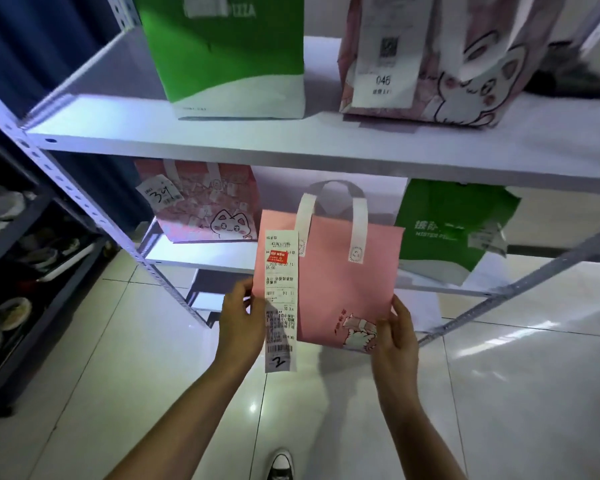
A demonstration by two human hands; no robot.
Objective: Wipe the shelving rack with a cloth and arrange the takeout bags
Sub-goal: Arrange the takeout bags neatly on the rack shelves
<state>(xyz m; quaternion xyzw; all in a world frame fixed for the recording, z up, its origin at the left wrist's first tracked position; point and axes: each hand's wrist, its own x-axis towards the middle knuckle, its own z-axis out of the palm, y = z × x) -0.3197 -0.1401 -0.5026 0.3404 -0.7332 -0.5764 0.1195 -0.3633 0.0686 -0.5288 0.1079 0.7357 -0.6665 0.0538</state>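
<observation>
I hold a pink takeout bag with white handles in front of the white shelving rack. A long receipt hangs down its left side. My left hand grips the bag's lower left edge beside the receipt. My right hand grips the lower right corner, over a small cat drawing. On the upper shelf stand a green bag and a pink cat bag. The lower shelf carries a pink cat bag at left and a green bag at right. No cloth is in view.
A dark rack with shoes and dishes stands at the left, close to the white rack's post. Glossy floor tiles stretch below. My shoe shows at the bottom edge. A dark object lies at the upper shelf's far right.
</observation>
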